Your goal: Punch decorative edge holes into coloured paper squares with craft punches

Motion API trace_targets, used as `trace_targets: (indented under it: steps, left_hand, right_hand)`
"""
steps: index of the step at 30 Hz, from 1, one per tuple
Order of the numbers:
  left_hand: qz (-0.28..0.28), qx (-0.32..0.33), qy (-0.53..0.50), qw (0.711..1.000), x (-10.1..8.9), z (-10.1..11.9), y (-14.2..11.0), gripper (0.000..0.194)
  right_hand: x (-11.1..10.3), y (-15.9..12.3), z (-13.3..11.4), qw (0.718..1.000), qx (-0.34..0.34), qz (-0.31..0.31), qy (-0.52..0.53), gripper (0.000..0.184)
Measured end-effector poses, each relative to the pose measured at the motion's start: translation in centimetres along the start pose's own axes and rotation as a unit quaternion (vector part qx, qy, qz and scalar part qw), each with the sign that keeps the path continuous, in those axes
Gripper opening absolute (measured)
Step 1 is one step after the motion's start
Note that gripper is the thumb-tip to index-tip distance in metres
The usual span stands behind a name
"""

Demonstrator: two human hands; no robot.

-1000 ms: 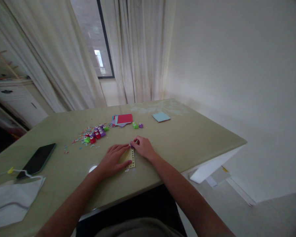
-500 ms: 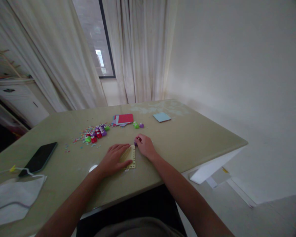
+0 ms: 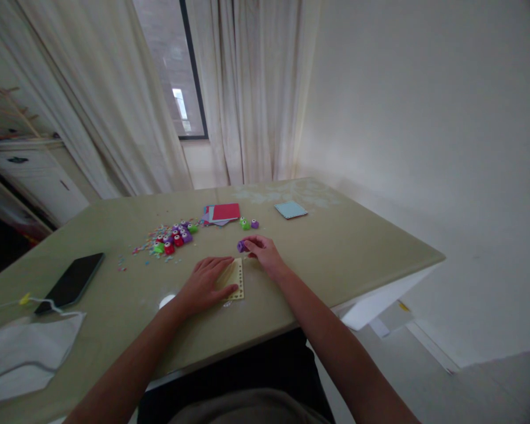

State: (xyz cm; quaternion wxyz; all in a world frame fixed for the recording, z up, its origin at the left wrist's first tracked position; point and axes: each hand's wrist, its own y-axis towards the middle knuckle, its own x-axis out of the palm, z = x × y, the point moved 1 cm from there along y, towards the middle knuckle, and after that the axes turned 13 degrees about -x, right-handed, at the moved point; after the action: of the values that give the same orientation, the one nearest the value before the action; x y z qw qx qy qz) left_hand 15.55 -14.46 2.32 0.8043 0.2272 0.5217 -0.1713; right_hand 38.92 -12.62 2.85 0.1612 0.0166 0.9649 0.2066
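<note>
My left hand (image 3: 202, 287) lies flat, fingers spread, on a small yellow paper sheet (image 3: 235, 280) with a row of punched holes along its right edge. My right hand (image 3: 263, 252) is just beyond the sheet, fingers pinched on a small purple paper punch (image 3: 241, 246) that rests on or just above the table (image 3: 344, 247). A green punch (image 3: 245, 224) and another purple punch (image 3: 255, 224) sit a little farther back.
A cluster of red, purple and green punches (image 3: 175, 237) with paper confetti lies to the left. A stack of coloured paper (image 3: 223, 212) and a light blue sheet (image 3: 290, 209) lie behind. A black phone (image 3: 72, 285) and a white face mask (image 3: 24, 353) sit at the near left.
My right hand left the top edge of the yellow sheet and moved away from me with the purple punch. My left hand stayed on the sheet.
</note>
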Motion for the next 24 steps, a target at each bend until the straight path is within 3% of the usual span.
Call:
trace_targets:
  steps: [4,10,18,24]
  left_hand:
    - [0.000,-0.001,0.002,1.000,0.0,0.1,0.0,0.068]
    - [-0.003,-0.002,0.003,1.000,0.0,0.1,0.0,0.068]
    - [-0.008,-0.003,0.002,1.000,0.0,0.2,-0.1,0.068]
    - [-0.006,-0.004,0.007,1.000,0.1,0.3,-0.2,0.067]
  right_hand:
    - [0.0,-0.2,0.0,1.000,-0.017,0.020,-0.013,0.022]
    - [0.0,-0.3,0.2,0.990,-0.049,0.049,-0.119,0.004]
    - [0.3,-0.2,0.8,0.974,-0.067,0.033,-0.214,0.010]
    - [-1.8,2.1,1.9,0.957,-0.065,0.039,-0.280,0.015]
